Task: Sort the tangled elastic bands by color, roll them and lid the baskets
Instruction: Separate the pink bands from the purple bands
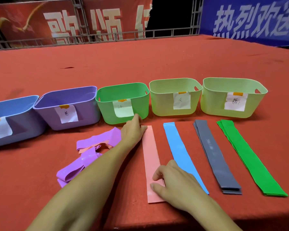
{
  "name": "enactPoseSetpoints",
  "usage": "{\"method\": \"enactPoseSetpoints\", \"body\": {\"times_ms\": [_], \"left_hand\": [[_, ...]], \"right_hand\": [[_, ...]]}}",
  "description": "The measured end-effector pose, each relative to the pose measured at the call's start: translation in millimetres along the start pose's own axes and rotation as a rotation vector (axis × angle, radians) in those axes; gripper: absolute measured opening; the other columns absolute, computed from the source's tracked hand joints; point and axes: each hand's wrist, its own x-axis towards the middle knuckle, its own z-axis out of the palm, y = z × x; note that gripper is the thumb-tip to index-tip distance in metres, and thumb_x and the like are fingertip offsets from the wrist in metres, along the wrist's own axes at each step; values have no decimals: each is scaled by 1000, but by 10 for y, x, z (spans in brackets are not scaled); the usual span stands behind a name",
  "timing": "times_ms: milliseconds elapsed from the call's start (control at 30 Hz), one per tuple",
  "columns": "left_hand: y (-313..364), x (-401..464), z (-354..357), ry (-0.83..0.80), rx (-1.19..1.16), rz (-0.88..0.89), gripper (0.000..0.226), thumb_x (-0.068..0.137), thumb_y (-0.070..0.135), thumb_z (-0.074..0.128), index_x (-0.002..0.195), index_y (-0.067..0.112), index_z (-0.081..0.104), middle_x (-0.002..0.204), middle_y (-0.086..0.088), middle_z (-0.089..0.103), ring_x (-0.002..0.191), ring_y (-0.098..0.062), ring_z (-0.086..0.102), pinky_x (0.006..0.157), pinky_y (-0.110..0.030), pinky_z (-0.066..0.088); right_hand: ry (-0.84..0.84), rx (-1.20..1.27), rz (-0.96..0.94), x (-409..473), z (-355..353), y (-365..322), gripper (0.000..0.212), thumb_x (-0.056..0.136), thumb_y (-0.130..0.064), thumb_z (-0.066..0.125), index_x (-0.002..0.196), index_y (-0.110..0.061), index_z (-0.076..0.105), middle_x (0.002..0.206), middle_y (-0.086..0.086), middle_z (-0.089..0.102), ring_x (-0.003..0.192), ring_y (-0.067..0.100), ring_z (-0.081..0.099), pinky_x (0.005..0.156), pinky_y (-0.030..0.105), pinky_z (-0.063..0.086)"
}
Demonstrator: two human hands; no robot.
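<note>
A pink band (150,152) lies flat and straight on the red cloth. My left hand (133,129) presses on its far end, fingers flat. My right hand (172,179) rests on its near part, thumb and fingers touching the band. To the right lie a blue band (178,147), a stack of grey bands (213,154) and a stack of green bands (247,154), all laid out straight. Left of my left arm sits a tangle of purple bands (90,152) with a pink band caught in it.
Several open baskets with paper labels stand in a row behind the bands: blue (0,104), purple (47,112), green (140,104) and two pale yellow-green ones (160,104) (212,104). No lids are in view. A metal railing and banners stand behind the table.
</note>
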Motion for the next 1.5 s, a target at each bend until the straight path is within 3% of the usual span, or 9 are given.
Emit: {"method": "enactPoseSetpoints", "body": {"times_ms": [200,367,500,667,900,1133,1300,1400,1500], "left_hand": [[148,-146,-184,11,78,-5,19,101,27,51,112,13,59,106,-12,71,96,-39,66,72,-40,47],[49,-482,-549,48,-120,39,25,98,52,57,96,29,65,86,13,76,89,-18,71,74,-39,58],[-59,-831,-835,121,-263,36,34,95,65,56,90,33,65,70,26,73,79,-5,72,73,-37,58],[-363,-1121,-1121,273,-318,66,20,101,52,64,92,34,67,73,22,74,62,-2,68,68,-39,59],[-803,-1076,-1336,164,-215,-42,16,96,59,63,105,47,66,84,30,74,80,0,73,79,-38,59],[-777,-1007,-1232,8,207,8,53,77,76,75,119,42,69,103,16,68,107,-10,63,72,-33,42],[-827,-962,-1215,79,111,-31,30,98,61,63,96,35,77,98,12,68,102,-13,63,69,-34,38],[-917,-948,-1227,101,-26,-57,27,101,56,61,91,34,72,94,16,70,96,-11,65,71,-34,43],[-996,-937,-1236,111,-200,-74,28,100,57,63,85,35,73,82,21,72,82,-5,68,75,-38,57]], "right_hand": [[39,34,-36,136,-51,9,25,98,-55,58,93,-32,64,105,-14,51,98,8,62,92,36,52],[156,206,-130,328,-79,1,18,95,-52,64,90,-35,66,101,-14,54,88,4,61,86,34,54],[266,410,-206,455,-11,-154,11,95,-43,70,85,-40,67,100,-19,55,75,1,61,68,26,49],[285,481,-240,584,114,-369,7,95,-38,71,88,-35,72,100,-15,64,71,4,61,75,22,48],[268,536,-241,823,280,-561,8,96,-35,71,89,-31,71,102,-12,66,58,6,59,67,23,48],[267,548,-224,993,379,-644,6,96,-37,69,93,-32,71,103,-9,69,55,8,60,63,25,47],[281,403,-190,1107,460,-665,7,96,-38,66,102,-37,70,110,-14,64,83,5,68,88,36,57],[233,209,-213,1220,532,-739,28,98,-43,56,123,-40,67,128,-12,59,121,17,56,108,35,43],[193,108,-225,1310,611,-859,41,99,-41,47,139,-41,58,144,-12,56,131,25,49,114,37,36]]}}
